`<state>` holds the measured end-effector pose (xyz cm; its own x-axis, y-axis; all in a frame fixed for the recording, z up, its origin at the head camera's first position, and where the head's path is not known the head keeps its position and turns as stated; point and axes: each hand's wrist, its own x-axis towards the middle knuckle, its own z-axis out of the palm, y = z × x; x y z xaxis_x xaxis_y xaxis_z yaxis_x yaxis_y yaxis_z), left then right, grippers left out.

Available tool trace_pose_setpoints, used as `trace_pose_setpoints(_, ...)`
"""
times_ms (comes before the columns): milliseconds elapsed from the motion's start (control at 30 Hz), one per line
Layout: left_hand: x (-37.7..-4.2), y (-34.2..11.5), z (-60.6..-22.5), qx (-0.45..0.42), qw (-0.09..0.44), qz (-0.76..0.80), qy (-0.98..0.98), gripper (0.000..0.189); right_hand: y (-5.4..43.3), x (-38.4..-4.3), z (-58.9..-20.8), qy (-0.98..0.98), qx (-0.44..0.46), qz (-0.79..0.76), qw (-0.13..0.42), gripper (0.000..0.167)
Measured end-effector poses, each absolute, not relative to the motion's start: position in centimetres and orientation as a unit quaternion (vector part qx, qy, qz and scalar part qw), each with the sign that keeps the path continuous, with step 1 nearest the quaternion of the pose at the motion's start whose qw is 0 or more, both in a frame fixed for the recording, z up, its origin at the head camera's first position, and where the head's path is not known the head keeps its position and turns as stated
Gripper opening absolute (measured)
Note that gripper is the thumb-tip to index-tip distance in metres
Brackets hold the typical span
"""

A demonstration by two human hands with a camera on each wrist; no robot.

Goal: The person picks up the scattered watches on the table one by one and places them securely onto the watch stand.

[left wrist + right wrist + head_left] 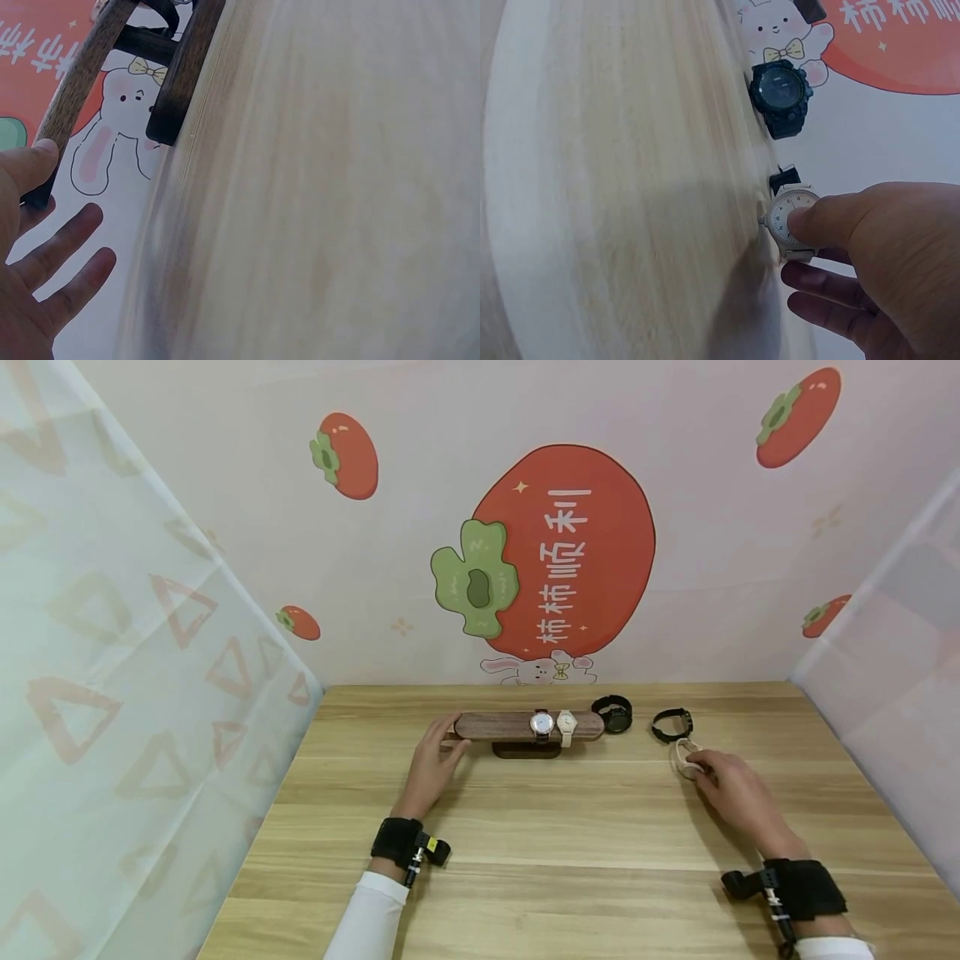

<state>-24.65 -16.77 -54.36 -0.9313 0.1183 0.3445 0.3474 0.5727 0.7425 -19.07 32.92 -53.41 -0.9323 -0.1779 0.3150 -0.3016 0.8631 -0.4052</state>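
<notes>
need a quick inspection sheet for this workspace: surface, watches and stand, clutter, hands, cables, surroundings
Surface: wood-grain table, no spill seen
Job's things: watch stand bears a dark-strapped watch and a cream watch; right of these, a chunky black watch and a slim black watch
Clutter: nothing seen
Left hand: holds the watch stand's left end
Right hand: pinches a pale watch
Cables: short cable-like lead at each wrist strap
Surroundings: backdrop printed with red fruit; patterned side panel at left
</notes>
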Motion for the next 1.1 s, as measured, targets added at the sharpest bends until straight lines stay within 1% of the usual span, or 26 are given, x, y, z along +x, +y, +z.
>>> trace_pose_setpoints(233,-24.5,-16.6,-54.2,-0.133,0.131,-0.441,-0.878,0.057,31.9,-19.1,-53.0,-0.955,0.123,0.239,0.125,0.022)
trace_pose_setpoints(367,-24.4,-16.4,-54.0,-0.14,0.155,-0.426,-0.88,0.056,31.0,-19.4,-52.8,-0.953,0.133,0.241,0.127,0.022)
trace_pose_setpoints(533,-24.4,-15.9,-54.0,-0.155,0.192,-0.41,-0.878,0.054,29.9,-19.4,-52.4,-0.952,0.135,0.246,0.118,0.026)
trace_pose_setpoints(667,-24.3,-15.6,-53.9,-0.175,0.216,-0.4,-0.873,0.048,29.1,-19.4,-52.1,-0.952,0.139,0.25,0.111,0.029)
trace_pose_setpoints(900,-24.0,-15.1,-53.5,-0.21,0.264,-0.386,-0.858,0.041,27.3,-19.3,-51.5,-0.95,0.153,0.246,0.118,0.03)
trace_pose_setpoints(1100,-23.8,-14.1,-53.0,-0.222,0.271,-0.376,-0.857,0.037,25.7,-19.3,-51.1,-0.945,0.168,0.254,0.123,0.028)
